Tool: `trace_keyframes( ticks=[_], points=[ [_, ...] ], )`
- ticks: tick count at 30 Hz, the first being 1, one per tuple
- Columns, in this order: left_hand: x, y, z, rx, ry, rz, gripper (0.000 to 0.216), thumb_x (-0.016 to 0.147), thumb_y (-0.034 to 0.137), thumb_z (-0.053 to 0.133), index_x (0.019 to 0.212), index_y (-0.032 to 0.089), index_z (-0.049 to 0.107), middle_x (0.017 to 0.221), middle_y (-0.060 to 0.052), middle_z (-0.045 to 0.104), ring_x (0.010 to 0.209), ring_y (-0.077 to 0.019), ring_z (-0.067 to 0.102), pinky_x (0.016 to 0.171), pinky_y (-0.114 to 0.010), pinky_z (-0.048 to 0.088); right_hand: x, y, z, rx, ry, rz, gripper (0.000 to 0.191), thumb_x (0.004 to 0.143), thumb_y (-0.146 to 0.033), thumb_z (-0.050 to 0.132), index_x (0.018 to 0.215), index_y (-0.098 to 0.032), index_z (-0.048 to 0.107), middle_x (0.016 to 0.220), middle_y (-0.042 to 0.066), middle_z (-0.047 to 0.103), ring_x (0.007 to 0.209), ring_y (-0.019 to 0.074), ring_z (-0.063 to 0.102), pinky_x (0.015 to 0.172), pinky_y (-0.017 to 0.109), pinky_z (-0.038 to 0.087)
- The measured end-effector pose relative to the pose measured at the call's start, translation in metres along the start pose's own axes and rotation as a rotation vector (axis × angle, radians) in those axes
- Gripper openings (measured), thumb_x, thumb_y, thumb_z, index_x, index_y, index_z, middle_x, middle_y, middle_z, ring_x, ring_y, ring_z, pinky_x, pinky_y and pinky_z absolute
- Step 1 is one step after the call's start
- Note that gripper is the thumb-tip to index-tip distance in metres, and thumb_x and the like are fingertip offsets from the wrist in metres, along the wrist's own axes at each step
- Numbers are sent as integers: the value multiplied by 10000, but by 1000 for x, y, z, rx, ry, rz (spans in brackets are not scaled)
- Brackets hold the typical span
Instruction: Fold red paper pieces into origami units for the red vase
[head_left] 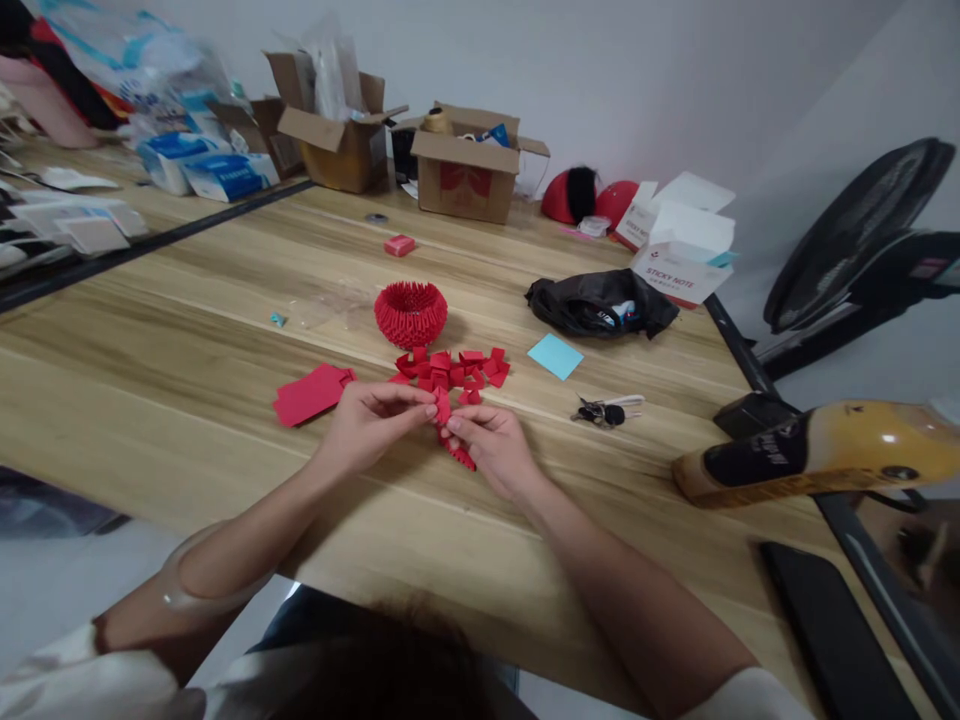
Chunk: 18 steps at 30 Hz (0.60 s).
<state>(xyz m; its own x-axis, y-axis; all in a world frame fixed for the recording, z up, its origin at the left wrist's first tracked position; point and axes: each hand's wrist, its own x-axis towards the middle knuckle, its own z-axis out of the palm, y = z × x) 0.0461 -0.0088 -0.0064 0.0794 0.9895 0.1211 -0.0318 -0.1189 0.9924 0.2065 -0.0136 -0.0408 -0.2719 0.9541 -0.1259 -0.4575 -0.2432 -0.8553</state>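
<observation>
Between my hands is a small folded red paper piece (442,404). My left hand (367,425) pinches it from the left with thumb and forefinger, and my right hand (491,445) grips it from the right. Just below, partly hidden by my right fingers, lies a curved strip of joined red paper pieces (459,456). Several loose folded red pieces (442,370) lie in a heap beyond my fingertips. Behind the heap stands a round red bowl of interlocked folded paper (411,318). Flat red paper sheets (311,394) are stacked left of my left hand.
A blue paper square (556,356), keys (607,411) and a black bag (600,303) lie to the right. A yellow-labelled bottle (817,452), a black phone (832,630) and a fan (855,235) are at the right edge. Open cardboard boxes (465,180) stand at the back.
</observation>
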Motion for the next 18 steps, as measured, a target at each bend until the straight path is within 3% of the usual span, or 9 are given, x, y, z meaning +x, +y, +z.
trace_keyframes(
  ticks=[18],
  points=[
    [-5,8,4,168,-88,-10,132,631,222,773,690,119,714,637,-44,715,576,-149,661,547,-209,527,-6,1,4,-260,107,-175,197,694,-340,682,638,-167,605,555,-17,600,450,63,478,454,196,371]
  ],
)
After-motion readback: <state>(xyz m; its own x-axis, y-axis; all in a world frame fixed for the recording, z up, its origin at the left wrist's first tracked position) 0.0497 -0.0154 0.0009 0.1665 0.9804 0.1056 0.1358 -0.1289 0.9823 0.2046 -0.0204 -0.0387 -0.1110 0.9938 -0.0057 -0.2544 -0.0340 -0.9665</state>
